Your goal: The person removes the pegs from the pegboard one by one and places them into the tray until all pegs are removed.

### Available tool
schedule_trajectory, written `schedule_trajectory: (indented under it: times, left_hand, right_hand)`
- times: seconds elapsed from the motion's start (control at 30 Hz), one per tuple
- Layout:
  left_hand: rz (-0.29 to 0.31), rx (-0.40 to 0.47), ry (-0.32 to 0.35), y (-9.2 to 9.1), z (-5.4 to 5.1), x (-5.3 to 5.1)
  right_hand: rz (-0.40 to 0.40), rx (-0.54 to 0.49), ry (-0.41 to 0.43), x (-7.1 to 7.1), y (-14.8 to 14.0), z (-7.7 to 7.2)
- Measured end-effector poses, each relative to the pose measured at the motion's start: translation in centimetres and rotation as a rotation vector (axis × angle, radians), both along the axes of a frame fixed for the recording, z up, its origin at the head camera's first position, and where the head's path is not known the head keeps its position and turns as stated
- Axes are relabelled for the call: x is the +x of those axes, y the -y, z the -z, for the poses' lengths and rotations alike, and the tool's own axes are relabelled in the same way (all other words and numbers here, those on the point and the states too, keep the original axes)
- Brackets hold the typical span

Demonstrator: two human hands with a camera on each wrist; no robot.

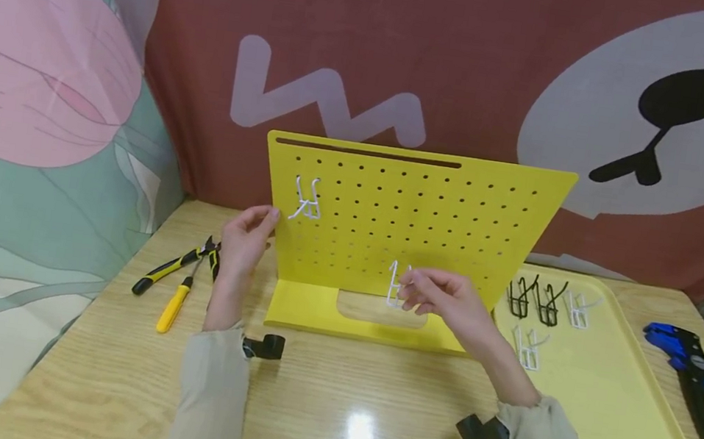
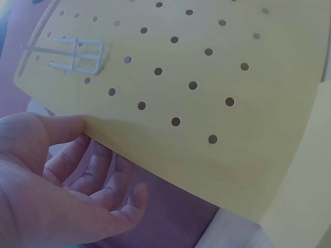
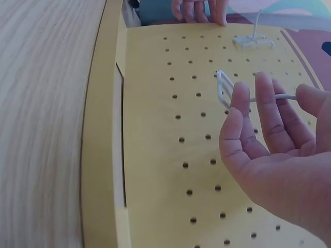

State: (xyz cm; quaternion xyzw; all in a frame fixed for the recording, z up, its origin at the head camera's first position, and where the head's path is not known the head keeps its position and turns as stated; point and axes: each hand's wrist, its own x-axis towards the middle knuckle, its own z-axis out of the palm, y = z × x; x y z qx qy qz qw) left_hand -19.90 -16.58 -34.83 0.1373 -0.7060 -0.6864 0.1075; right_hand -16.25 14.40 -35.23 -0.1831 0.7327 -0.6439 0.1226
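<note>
A yellow pegboard [image 1: 345, 270] stands upright on its base on the wooden table. My left hand [image 1: 244, 246] grips its left edge, the thumb on the front face and the fingers behind, as the left wrist view shows. In front of the lower middle of the board, my right hand [image 1: 448, 302] pinches a white wire pegboard hook [image 1: 393, 288]. Its rectangular frame [image 3: 221, 90] points toward the board in the right wrist view; whether it touches is unclear. Another white hook [image 1: 308, 206] hangs at the board's upper left.
At the right, a pale yellow tray [image 1: 605, 423] carries two black hooks [image 1: 548, 305] and two white hooks [image 1: 528, 350]. Beyond it lies a blue-and-black hand tool [image 1: 696, 365]. Left of the board are black-and-yellow pliers [image 1: 168, 269] and a yellow-handled screwdriver [image 1: 175, 307].
</note>
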Motion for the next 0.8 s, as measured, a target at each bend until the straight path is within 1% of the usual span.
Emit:
schedule_trajectory:
  times: [0.2, 0.33, 0.43, 0.53, 0.67, 0.73, 0.8]
  left_hand:
    - [0.000, 0.005, -0.020, 0.0, 0.0, -0.1]
    - [-0.001, 0.002, -0.022, -0.1, 0.0, -0.1]
    - [-0.001, 0.000, -0.023, -0.1, -0.1, 0.0]
    - [0.006, -0.001, -0.022, -0.2, -0.1, 0.0]
    - [0.008, -0.009, -0.011, -0.2, -0.1, -0.1]
    - [0.005, -0.014, -0.004, -0.1, -0.1, -0.1]
    - [0.004, -0.011, 0.000, -0.1, 0.0, 0.0]
  right_hand:
    - [0.006, 0.017, 0.023, 0.6, -2.4, 0.3]
    - [0.024, 0.057, 0.025, 1.0, -4.2, 0.1]
    - [0.020, 0.072, 0.002, 1.2, -5.9, -0.4]
    - [0.009, 0.095, -0.048, 1.3, -7.9, -1.3]
    - [0.031, 0.154, -0.102, 1.3, -10.4, -2.4]
    - [0.047, 0.152, -0.109, 1.2, -11.4, -2.7]
    - [0.054, 0.120, -0.110, 1.1, -12.3, -2.8]
